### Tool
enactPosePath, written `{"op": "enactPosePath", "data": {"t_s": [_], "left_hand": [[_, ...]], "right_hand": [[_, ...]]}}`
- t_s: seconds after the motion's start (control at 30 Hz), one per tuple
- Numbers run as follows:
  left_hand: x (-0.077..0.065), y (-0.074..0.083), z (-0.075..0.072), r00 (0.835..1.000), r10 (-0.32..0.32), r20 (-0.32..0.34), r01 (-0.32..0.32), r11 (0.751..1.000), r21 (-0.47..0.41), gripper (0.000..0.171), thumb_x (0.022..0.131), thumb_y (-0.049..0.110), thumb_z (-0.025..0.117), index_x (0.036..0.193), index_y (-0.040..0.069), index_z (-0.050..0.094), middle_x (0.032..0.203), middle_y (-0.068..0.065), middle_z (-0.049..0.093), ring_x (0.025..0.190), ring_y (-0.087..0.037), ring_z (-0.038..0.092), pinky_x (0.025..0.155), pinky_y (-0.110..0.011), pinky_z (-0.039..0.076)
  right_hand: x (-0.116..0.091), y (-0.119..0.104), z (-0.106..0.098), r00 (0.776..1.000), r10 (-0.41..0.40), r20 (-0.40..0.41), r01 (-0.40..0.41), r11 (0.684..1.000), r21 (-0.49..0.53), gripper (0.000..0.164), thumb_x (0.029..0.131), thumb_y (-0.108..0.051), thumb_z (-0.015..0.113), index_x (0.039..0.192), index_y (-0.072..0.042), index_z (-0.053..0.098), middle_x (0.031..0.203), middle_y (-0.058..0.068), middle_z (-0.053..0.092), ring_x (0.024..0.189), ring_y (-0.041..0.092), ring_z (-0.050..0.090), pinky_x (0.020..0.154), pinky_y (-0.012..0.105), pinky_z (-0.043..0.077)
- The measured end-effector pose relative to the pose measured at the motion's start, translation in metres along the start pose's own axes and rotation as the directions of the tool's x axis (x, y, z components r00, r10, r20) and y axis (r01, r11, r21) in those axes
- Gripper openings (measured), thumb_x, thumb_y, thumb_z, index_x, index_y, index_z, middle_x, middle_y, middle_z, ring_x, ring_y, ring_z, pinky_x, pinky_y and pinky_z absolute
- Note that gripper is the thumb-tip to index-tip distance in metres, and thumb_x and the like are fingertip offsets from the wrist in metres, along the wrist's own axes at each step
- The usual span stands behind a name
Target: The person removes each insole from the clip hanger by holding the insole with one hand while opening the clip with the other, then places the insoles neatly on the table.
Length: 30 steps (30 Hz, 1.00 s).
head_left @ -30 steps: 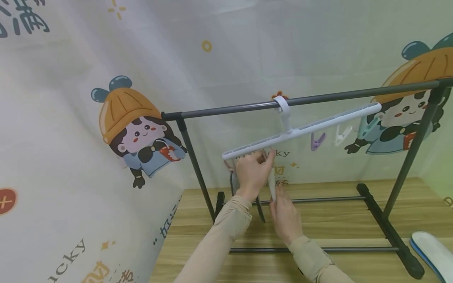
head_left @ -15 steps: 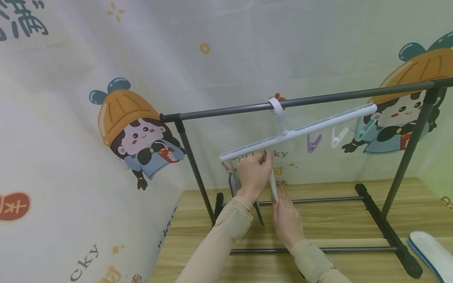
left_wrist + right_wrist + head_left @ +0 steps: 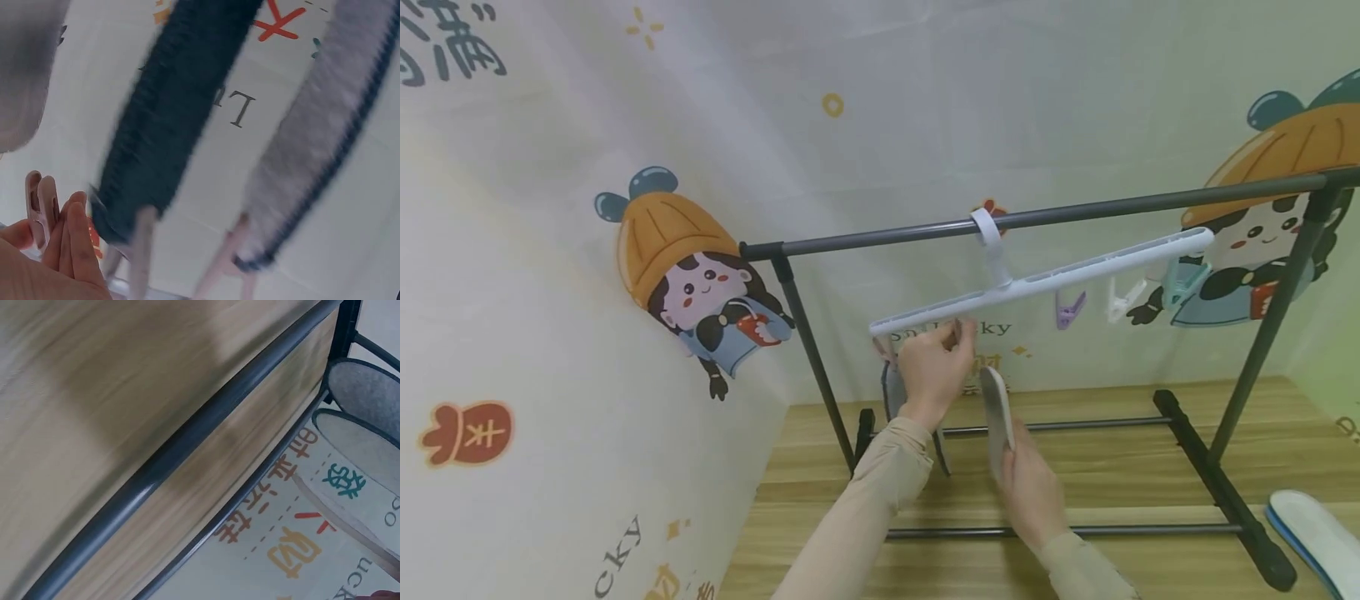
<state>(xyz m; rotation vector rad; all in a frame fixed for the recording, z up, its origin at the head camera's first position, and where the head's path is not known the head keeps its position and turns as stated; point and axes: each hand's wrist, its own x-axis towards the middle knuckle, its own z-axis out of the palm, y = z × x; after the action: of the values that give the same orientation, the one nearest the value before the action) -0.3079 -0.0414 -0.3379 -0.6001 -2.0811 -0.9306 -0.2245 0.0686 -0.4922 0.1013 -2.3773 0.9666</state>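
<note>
Tilting slightly from upright, the grey insole (image 3: 997,417) is gripped toward its lower end by the right hand (image 3: 1033,492), and its upper end is free. That end lies below and to the right of the left hand (image 3: 934,367), by whose thumb and fingers a brownish clip (image 3: 39,209) is pinched beneath the white hanger (image 3: 1075,273). The deciding relation is judged to be this one: clip above, insole below, the two apart, with the insole's long axis running roughly up and down. Whether the clip's jaws are parted cannot be told.

Farther left, a dark blue-green insole (image 3: 175,112) and a pale, blue-edged insole (image 3: 319,125) are hung from clips. A purple clip (image 3: 1070,311), a white clip (image 3: 1126,300) and a teal clip (image 3: 1185,283) are carried under the hanger's right half. The hanger is hooked over the rack's top bar (image 3: 887,236). On the desk (image 3: 1105,479), a white insole (image 3: 1318,533) is seen at the right. No container is seen.
</note>
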Motion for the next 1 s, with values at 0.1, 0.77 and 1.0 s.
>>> {"op": "enactPosePath", "data": {"t_s": [0.1,0.77,1.0], "left_hand": [[-0.001,-0.002,0.000,1.000,-0.020,-0.005,0.020,1.000,-0.007,0.042,0.092,0.028,0.066,0.054,0.011,0.061,0.052,-0.001,0.067,0.036,0.005,0.028,0.039,-0.012,0.019],[-0.008,-0.003,-0.007,0.986,-0.160,0.047,0.161,0.987,-0.017,0.036,0.088,0.048,0.070,0.066,0.020,0.070,0.074,0.004,0.076,0.071,-0.009,0.073,0.115,-0.071,0.005],[-0.011,0.000,-0.013,0.980,-0.189,0.059,0.190,0.982,-0.013,0.042,0.088,0.049,0.070,0.098,0.009,0.078,0.087,-0.006,0.077,0.075,-0.015,0.076,0.103,-0.046,0.049]], "right_hand": [[-0.003,0.003,-0.006,0.999,-0.010,-0.043,0.010,1.000,0.003,0.041,0.102,-0.005,0.044,0.140,0.009,0.044,0.135,0.032,0.053,0.103,0.050,0.065,0.076,0.057,0.057],[-0.009,0.012,-0.046,0.992,0.025,-0.124,-0.026,1.000,-0.006,0.037,0.102,-0.008,0.045,0.134,0.011,0.051,0.130,0.030,0.058,0.096,0.052,0.065,0.076,0.063,0.054],[-0.017,0.032,-0.077,0.982,0.069,-0.175,-0.081,0.995,-0.058,0.034,0.102,-0.007,0.043,0.128,0.012,0.054,0.105,0.038,0.064,0.079,0.054,0.066,0.061,0.062,0.052]]}}
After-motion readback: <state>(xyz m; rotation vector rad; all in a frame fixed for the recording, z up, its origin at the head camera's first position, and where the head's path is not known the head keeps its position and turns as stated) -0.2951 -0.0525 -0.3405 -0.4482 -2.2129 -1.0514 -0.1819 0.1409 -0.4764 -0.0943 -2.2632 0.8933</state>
